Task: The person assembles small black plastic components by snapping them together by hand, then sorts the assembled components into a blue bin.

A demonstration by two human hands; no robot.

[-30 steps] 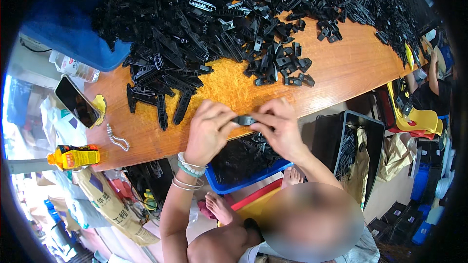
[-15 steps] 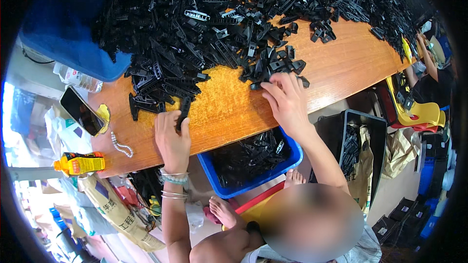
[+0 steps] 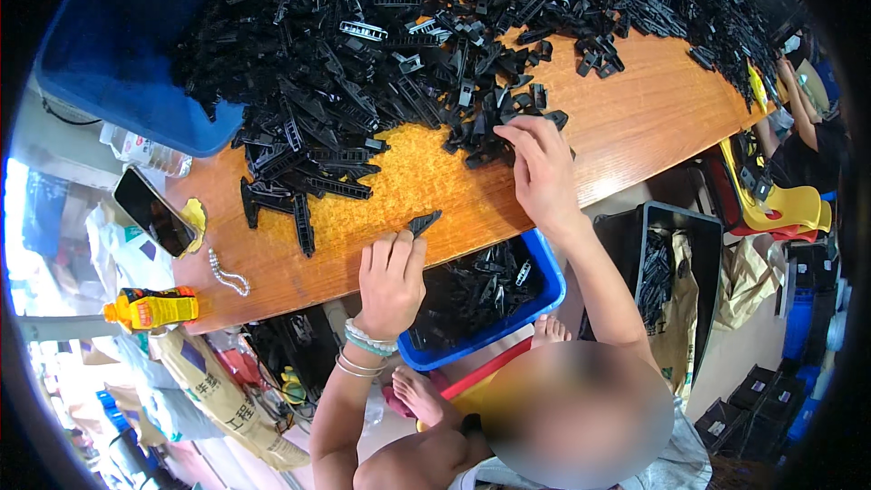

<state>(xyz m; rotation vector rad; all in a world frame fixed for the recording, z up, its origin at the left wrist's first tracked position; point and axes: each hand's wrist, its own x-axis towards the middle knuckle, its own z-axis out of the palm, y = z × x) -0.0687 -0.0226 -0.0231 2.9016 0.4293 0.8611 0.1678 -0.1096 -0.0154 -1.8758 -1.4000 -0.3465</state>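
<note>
While the left hand pinches a black strip, long axis toward two o'clock, the right hand curls at the nearer black clips, eleven o'clock on the table; grip hidden, can't tell.

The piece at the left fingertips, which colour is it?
The piece is black, clearest in head view.

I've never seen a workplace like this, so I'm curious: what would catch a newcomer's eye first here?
Most striking is the huge heap of black parts covering the far side of the wooden table. In front of it, the left hand holds a single dark part by the table's near edge, while the right hand is at the heap's near fringe. Below, a bright blue bin contains more black pieces.
</note>
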